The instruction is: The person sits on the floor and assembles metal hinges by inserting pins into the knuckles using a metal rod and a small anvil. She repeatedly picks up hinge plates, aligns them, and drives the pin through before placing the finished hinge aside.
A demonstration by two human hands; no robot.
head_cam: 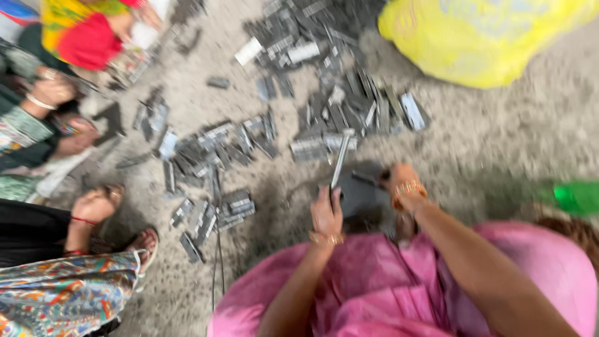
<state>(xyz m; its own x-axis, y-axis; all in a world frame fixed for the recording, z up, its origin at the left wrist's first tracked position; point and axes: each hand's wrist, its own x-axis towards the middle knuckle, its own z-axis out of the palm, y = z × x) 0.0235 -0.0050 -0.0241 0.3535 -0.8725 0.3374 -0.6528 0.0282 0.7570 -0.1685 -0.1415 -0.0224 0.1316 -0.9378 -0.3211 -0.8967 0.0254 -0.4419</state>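
Observation:
The picture is blurred by motion. My left hand grips the handle of a hammer that points away from me toward the scrap heap. My right hand, with gold bangles on the wrist, rests on a dark flat slab-like piece lying on the ground in front of my pink-clad knees. A thin dark rod sticks out beside its fingers, and I cannot tell if they hold it.
Several grey metal scrap pieces lie scattered over the sandy ground. A yellow sack sits at the top right, a green bottle at the right edge. Other people sit at the left; a hand and sandalled foot are near.

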